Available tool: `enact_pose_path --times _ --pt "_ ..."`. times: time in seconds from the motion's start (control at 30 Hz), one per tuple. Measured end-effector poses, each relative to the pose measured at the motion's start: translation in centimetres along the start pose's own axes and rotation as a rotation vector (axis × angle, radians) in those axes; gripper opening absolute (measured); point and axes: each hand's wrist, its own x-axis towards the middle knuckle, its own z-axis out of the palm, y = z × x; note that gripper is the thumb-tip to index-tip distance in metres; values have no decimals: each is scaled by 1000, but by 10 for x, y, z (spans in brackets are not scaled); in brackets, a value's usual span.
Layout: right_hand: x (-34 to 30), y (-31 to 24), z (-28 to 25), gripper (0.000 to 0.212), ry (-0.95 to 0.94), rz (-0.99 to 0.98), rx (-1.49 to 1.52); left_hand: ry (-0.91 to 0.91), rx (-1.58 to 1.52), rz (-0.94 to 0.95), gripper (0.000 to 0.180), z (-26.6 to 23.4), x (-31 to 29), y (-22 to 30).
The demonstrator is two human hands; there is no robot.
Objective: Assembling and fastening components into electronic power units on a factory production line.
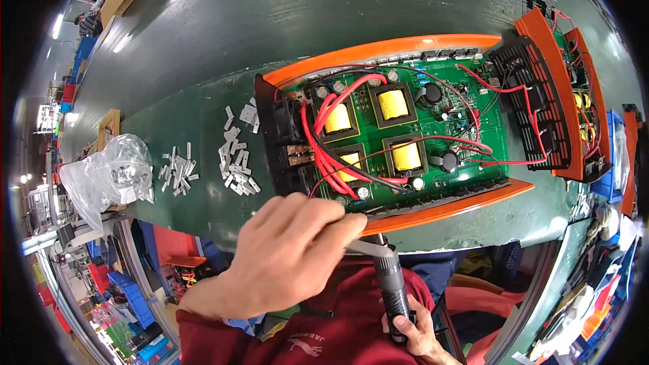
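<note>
An orange-sided device casing [446, 215] lies open on the green bench, with a green circuit board [443, 122] inside. The board carries several yellow-wound transformers [405, 157] and red and black wires [324, 135]. My left hand [280, 253] is at the casing's near left edge, fingers bent and closed; what they grip there is hidden. Below that edge, my right hand [416, 331] is wrapped around the lower part of a black electric screwdriver [392, 287]. It points up, its tip meeting the underside of the near orange side. A grey flat piece [370, 249] lies against its collar.
Loose grey metal clips [236, 162] lie in piles left of the casing, near a clear plastic bag [111, 176]. A black vented end panel [531, 105] hangs by wires on the right, beside a second orange casing [574, 88]. Blue bins [612, 155] stand farther right.
</note>
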Motion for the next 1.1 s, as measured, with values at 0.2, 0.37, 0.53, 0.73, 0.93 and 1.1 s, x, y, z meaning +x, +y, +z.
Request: enact_pose_path --times 0.2,0.37,0.53,0.73,0.93,1.1 --pt "1 3 0 70 13 -48 -26 -196 110 70 40 6 10 0" --pt "4 1 0 84 18 -82 -95 -274 115 113 43 15 8 -2" --pt "5 -2 1 93 2 -73 -105 -328 142 120 35 15 8 -4" --pt "6 9 -2 92 34 -134 -133 -377 124 130 42 17 12 -6" --pt "10 4 -10 89 -95 22 -43 -392 56 161 41 18 12 -12" --pt "24 7 -8 98 -299 58 284 -344 31 165 25 21 11 -12"
